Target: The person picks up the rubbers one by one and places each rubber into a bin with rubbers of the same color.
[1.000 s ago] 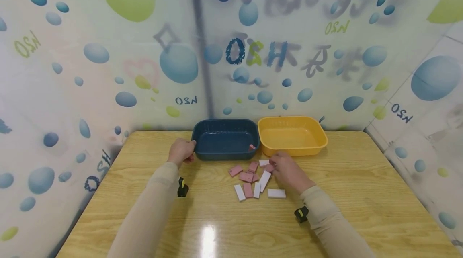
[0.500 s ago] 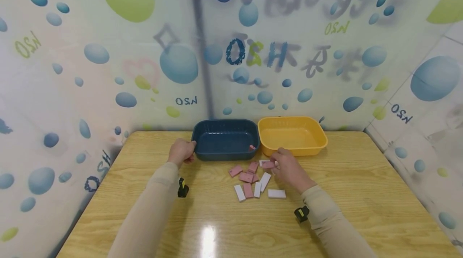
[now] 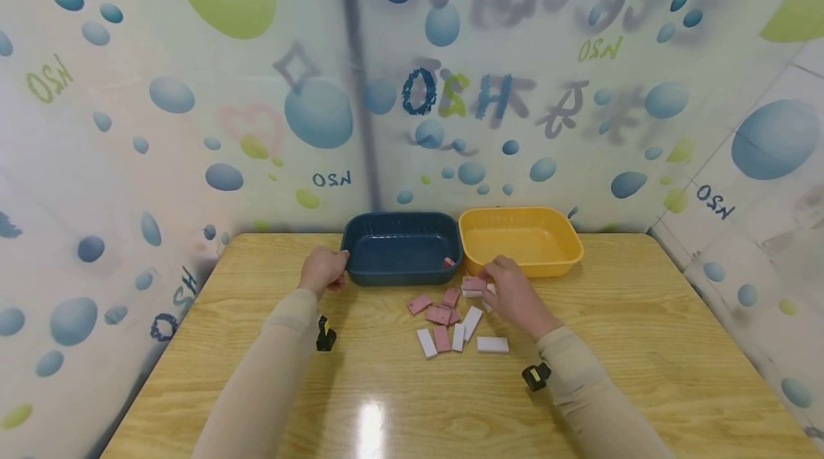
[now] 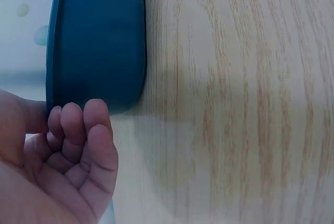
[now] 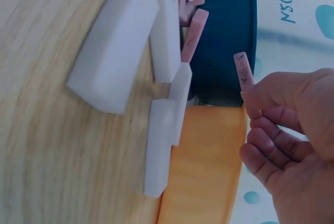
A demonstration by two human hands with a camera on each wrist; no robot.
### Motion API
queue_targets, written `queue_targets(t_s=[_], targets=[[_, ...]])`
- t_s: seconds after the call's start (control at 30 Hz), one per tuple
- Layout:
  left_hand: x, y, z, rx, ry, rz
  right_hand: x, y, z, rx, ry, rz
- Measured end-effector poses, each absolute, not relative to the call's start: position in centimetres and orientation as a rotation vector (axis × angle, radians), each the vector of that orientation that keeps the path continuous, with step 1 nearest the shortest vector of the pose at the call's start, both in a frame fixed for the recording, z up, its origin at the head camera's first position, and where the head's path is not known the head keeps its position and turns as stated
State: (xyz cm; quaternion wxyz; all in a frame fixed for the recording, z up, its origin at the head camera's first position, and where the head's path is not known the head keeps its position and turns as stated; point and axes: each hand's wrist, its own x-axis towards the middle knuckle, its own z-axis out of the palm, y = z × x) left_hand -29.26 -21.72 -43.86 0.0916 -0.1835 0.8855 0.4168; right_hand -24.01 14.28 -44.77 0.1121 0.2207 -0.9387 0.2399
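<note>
My left hand (image 3: 324, 269) holds the left end of the dark blue plastic tub (image 3: 399, 278). In the left wrist view its fingertips are curled at the tub's end wall (image 4: 96, 91). My right hand (image 3: 515, 298) pinches a small flat pink block (image 3: 475, 283) by one end, between thumb and forefinger. That pink block (image 5: 243, 70) is seen edge-on in the right wrist view, raised over white blocks (image 5: 159, 148) on the table. Just below the hand, several pink blocks (image 3: 420, 303) and white blocks (image 3: 492, 344) lie in a loose cluster.
A yellow tub (image 3: 528, 270) stands against the blue one's right side, near the patterned wall (image 3: 412, 180). One small pink piece (image 3: 448, 262) lies in the blue tub's right corner. Both tubs rest on the wooden table (image 3: 399, 387), near its back edge.
My right hand has lifted the pink block from among the white blocks and moved it slightly toward the tubs. A white block beneath shows more. My left hand stays on the blue tub.
</note>
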Motion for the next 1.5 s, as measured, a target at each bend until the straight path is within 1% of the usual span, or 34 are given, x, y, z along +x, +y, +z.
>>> queue_targets(t_s=[0.67, 0.97, 1.5], targets=[[-29.4, -21.7, -44.1, -0.555, 2.632, 1.25, -25.0, 12.9, -43.2, 0.666, -2.685, 0.755], [-29.3, -21.6, -44.1, -0.555, 2.635, 1.25, -26.1, 12.1, -43.0, 0.721, -2.615, 0.726], [-29.3, -21.6, -44.1, -0.548, 2.627, 1.274, -27.3, 9.9, -42.5, 0.639, -2.776, 0.838]])
